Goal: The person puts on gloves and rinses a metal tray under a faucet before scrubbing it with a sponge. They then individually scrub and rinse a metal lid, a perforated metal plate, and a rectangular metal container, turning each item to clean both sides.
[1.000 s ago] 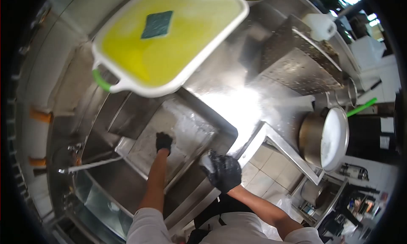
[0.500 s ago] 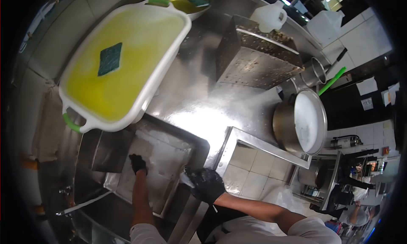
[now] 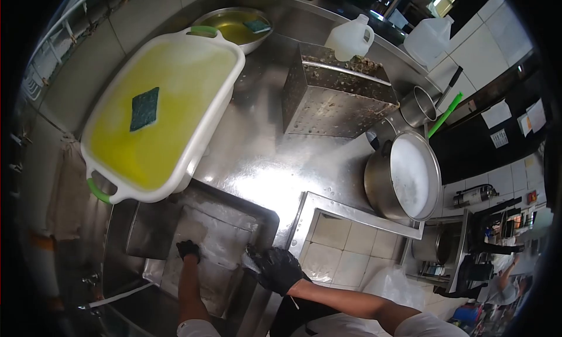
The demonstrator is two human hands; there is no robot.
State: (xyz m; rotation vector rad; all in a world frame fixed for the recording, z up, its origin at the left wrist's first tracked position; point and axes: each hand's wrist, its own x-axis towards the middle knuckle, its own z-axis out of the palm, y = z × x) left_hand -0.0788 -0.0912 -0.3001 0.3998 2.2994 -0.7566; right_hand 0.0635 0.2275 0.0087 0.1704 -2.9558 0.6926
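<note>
My left hand [image 3: 188, 250], in a black glove, is low in the steel sink [image 3: 269, 217], its fingers curled in. What they close on is hidden. My right hand [image 3: 280, 269], also black-gloved and wet with suds, is over the sink's right edge. Its fingers wrap round a pale, foamy piece [image 3: 252, 260] whose kind I cannot tell. Between the hands, a wet, shiny surface with streaks of water covers the sink's bottom.
A white tub [image 3: 211, 123] of yellow liquid with a green scouring pad [image 3: 144, 109] stands behind the sink. A bowl [image 3: 257, 44], a food-spattered steel box [image 3: 339, 100], plastic jugs [image 3: 351, 38] and a foam-filled pot [image 3: 377, 182] stand around the counter. A framed opening [image 3: 300, 226] lies right.
The head view has tilted, so the counter things sit lower and further left. Both gloved hands stay at the sink, the right still gripping the pale piece.
</note>
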